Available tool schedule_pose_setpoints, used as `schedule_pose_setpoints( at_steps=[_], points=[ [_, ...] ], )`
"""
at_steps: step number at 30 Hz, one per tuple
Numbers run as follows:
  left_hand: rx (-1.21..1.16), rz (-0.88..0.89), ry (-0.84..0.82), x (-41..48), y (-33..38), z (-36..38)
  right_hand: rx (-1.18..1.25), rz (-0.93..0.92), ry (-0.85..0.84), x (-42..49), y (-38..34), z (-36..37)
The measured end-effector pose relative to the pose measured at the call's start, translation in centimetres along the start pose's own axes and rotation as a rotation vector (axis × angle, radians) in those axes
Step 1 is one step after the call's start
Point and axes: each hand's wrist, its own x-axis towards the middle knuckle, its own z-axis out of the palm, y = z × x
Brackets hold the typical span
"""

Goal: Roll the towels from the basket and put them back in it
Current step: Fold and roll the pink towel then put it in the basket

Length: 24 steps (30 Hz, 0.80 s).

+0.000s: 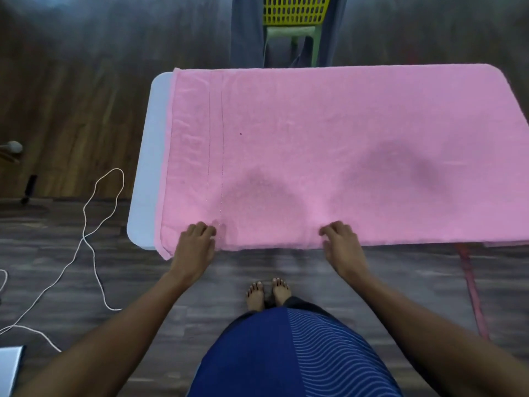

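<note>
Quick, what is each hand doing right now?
Left hand: fingers curled, gripping the pink towel at its near edge.
Right hand: likewise curled, gripping the same edge.

no readable txt, labels, brands or nos in view. checked pink towel (pixel 329 133) and yellow basket (pixel 294 10): no print or tag legible on either.
</note>
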Motion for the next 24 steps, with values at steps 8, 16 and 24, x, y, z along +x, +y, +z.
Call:
schedule_pose_setpoints(
  at_steps=[8,16,24],
  points=[
    [-0.016,-0.176,-0.074,0.3,-2.1,0.6,-0.054,0.093,-0.084,1.1,4.2,-1.0],
    [0.018,-0.166,-0.089,0.6,-3.1,0.4,-0.042,0.124,-0.098,-0.5,4.4,-0.4],
    [0.038,-0.186,-0.145,0.0,-3.4,0.0,0.022,0.176,-0.121,-2.8,3.9,0.8]
  ],
)
